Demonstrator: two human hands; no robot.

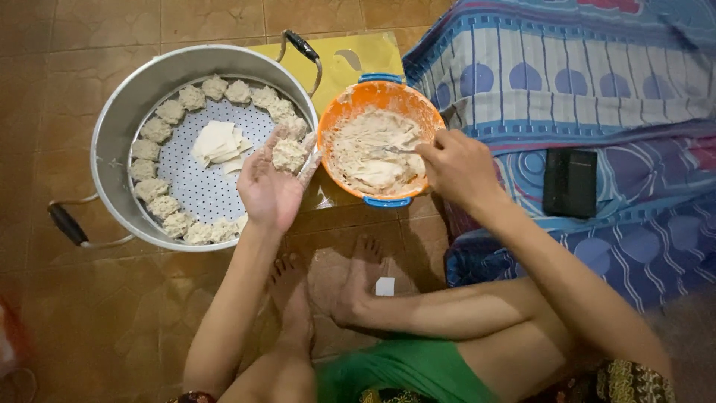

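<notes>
Cupping dumpling (289, 155) in upturned left hand (270, 186), right hand (459, 168) w/ spoon (394, 150).

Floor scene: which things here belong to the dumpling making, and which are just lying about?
In use: left hand cupping a filled dumpling; right hand with a spoon in the orange bowl of filling; steamer pot ringed with dumplings; wrappers.

Lying about: black case, patterned blanket, yellow sheet.

1 pale lumpy dumpling (288, 155) lying in open palm; orange bowl (380, 142), blue handles, holding pale shredded filling (373, 153).
</notes>
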